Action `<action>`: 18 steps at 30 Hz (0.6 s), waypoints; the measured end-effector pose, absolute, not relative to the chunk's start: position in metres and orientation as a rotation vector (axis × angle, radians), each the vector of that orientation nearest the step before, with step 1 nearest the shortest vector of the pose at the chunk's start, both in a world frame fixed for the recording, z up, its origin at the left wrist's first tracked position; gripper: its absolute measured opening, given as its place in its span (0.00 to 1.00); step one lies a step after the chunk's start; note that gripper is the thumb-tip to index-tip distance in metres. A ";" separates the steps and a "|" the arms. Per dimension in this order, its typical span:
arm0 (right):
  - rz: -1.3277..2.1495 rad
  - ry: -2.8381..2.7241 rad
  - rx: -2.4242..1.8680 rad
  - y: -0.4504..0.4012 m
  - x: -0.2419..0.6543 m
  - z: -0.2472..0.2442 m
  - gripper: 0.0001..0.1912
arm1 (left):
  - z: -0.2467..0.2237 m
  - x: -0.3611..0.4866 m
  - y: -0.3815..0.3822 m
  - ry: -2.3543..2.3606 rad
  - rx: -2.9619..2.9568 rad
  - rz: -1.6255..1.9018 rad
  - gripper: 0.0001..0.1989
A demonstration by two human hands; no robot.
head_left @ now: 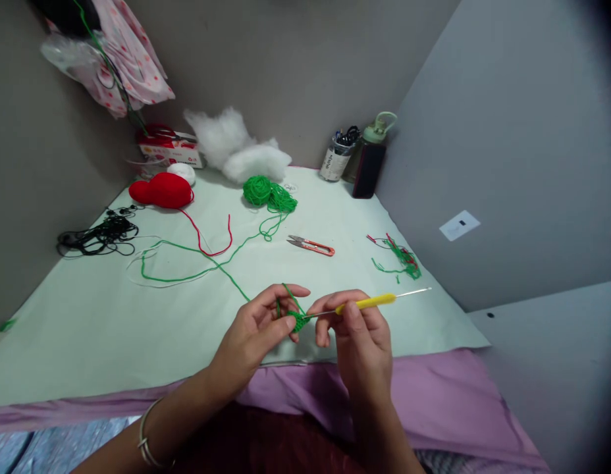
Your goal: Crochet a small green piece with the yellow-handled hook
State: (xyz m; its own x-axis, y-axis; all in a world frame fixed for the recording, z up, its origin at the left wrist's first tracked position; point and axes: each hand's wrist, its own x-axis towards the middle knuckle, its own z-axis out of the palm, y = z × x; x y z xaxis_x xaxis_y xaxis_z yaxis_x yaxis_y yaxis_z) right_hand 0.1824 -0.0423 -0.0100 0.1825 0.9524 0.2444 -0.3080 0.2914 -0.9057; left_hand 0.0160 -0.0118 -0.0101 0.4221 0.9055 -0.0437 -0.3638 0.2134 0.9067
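My left hand (256,329) pinches a small green crochet piece (298,322) between thumb and fingers, with green yarn looped over a raised finger. In my right hand (362,336) is a crochet hook with a yellow handle (367,303), gripped between thumb and fingers. Its metal tip reaches left to the crochet piece, and a second thin metal end points right. From my left hand the green yarn (231,280) runs across the table to a green yarn ball (259,190).
Orange thread snips (311,245) lie beyond my hands. Yarn scraps (404,259) are at the right. Red yarn (164,191), black cord (103,234) and white stuffing (226,145) sit left and back. A pen cup (334,163), phone (369,171) and bottle (375,131) stand back right.
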 end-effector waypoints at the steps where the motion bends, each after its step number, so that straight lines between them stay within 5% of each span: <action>1: 1.012 -1.015 -0.843 -0.044 0.183 -0.011 0.12 | -0.009 0.016 -0.011 0.693 0.999 0.979 0.14; 8: 0.438 -1.540 -0.988 -0.051 0.183 -0.018 0.13 | -0.010 0.019 -0.017 0.897 1.150 1.078 0.14; 13: -0.156 -1.815 -1.006 -0.049 0.177 -0.030 0.19 | -0.006 0.021 -0.019 0.808 0.827 1.083 0.26; 18: 0.373 -1.429 -0.981 -0.048 0.175 -0.024 0.15 | 0.001 0.015 -0.011 0.641 0.510 0.909 0.25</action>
